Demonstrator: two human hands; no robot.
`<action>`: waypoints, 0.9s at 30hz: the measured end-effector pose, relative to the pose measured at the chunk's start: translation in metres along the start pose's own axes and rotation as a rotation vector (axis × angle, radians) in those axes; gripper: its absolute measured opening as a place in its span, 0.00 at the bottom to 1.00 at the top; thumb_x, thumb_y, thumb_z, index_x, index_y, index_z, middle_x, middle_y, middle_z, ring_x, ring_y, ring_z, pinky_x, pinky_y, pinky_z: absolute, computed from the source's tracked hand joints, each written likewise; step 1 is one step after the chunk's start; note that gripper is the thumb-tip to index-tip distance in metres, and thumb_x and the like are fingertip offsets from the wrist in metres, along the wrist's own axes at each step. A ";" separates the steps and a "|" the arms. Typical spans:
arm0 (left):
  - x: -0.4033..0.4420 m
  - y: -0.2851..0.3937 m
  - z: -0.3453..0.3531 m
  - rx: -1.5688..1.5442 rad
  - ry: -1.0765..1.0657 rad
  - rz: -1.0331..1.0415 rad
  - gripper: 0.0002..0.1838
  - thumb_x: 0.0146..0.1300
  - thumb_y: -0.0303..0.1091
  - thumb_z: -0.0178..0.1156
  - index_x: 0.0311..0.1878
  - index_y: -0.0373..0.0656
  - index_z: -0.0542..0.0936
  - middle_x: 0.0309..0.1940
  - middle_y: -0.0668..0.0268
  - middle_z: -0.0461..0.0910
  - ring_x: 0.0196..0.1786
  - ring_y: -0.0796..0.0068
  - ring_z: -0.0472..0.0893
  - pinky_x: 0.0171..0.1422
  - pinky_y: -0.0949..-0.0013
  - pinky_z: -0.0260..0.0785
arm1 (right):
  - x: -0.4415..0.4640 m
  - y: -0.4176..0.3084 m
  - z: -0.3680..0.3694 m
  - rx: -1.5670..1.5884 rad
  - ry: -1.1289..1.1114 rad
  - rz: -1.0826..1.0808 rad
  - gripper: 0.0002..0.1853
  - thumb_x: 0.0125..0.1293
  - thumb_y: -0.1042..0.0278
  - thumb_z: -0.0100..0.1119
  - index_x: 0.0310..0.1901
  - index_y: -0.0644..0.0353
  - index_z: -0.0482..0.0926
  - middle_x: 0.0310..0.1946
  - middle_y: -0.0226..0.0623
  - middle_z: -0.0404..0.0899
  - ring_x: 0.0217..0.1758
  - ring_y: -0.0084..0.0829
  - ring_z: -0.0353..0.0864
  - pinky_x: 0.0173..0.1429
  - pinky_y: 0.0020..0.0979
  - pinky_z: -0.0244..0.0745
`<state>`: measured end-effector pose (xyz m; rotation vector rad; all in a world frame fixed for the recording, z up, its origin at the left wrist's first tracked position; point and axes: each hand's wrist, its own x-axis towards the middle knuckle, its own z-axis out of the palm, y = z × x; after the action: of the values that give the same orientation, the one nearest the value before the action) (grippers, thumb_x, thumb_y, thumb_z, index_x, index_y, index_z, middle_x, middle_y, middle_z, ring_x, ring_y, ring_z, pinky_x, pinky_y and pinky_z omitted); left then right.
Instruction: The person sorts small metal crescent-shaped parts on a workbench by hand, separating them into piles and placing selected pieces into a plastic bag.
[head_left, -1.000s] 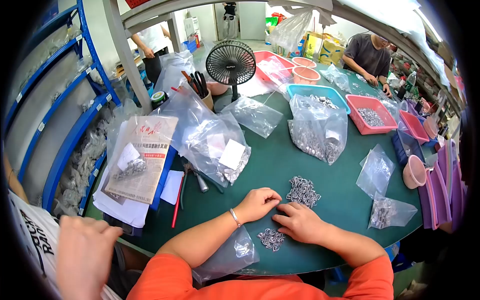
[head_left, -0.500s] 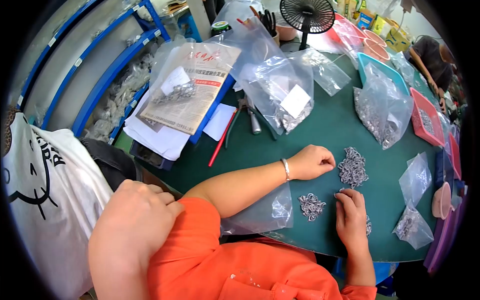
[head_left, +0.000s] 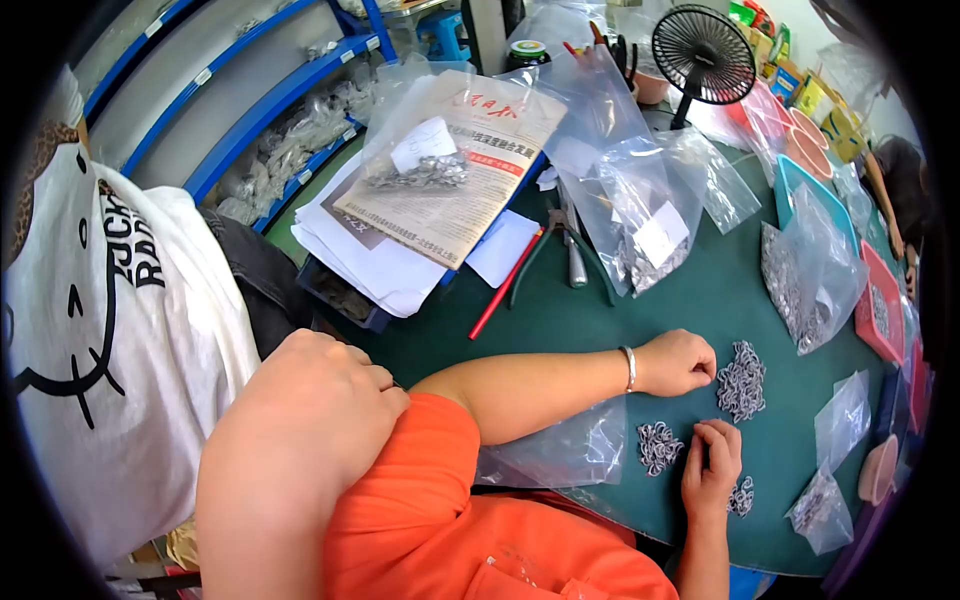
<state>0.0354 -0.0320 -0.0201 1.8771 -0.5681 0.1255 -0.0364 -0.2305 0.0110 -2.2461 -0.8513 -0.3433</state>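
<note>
My left hand, with a silver bracelet on the wrist, is closed in a pinch just left of a large pile of small grey metal rings or hooks. My right hand is curled below that pile, thumb and fingers nearly together. Whatever either hand's fingertips hold is too small or hidden to make out. Left of the right hand lies a smaller pile of the same pieces. Another little pile sits right beside its wrist.
Another person's hand rests on my orange sleeve. Pliers, a red pen and a newspaper lie farther back. Bags of metal parts, a black fan and a pink tray stand around the green table.
The whole view has shifted, so things appear farther right and lower. Both hands stay by the large pile. More of the little pile beside my right wrist shows now.
</note>
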 end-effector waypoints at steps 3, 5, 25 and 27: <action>0.000 0.001 0.001 -0.009 0.000 -0.030 0.05 0.56 0.29 0.64 0.32 0.38 0.82 0.31 0.58 0.81 0.35 0.61 0.82 0.40 0.62 0.74 | -0.001 0.006 0.001 0.040 -0.011 0.026 0.09 0.55 0.87 0.57 0.38 0.66 0.78 0.38 0.47 0.78 0.42 0.44 0.77 0.48 0.38 0.74; 0.001 0.001 0.001 -0.006 0.010 -0.020 0.05 0.56 0.30 0.64 0.32 0.39 0.82 0.31 0.58 0.81 0.35 0.60 0.82 0.41 0.62 0.74 | -0.001 0.006 0.000 0.056 -0.015 0.041 0.09 0.56 0.87 0.57 0.38 0.66 0.78 0.38 0.46 0.78 0.42 0.44 0.78 0.48 0.37 0.74; 0.000 0.001 0.004 0.000 0.027 -0.031 0.05 0.55 0.31 0.63 0.31 0.40 0.82 0.31 0.59 0.82 0.35 0.58 0.82 0.41 0.58 0.73 | -0.002 0.010 0.002 -0.082 -0.001 0.075 0.09 0.55 0.85 0.58 0.38 0.64 0.78 0.43 0.45 0.77 0.48 0.44 0.73 0.54 0.38 0.69; 0.000 0.000 0.004 -0.002 0.027 -0.027 0.05 0.55 0.31 0.63 0.31 0.40 0.82 0.31 0.59 0.82 0.36 0.58 0.82 0.41 0.58 0.73 | -0.002 0.012 0.003 -0.084 -0.004 0.069 0.09 0.55 0.85 0.58 0.38 0.64 0.79 0.44 0.45 0.77 0.49 0.44 0.73 0.54 0.38 0.69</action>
<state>0.0346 -0.0357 -0.0212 1.8780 -0.5239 0.1327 -0.0299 -0.2362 0.0019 -2.3488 -0.7726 -0.3482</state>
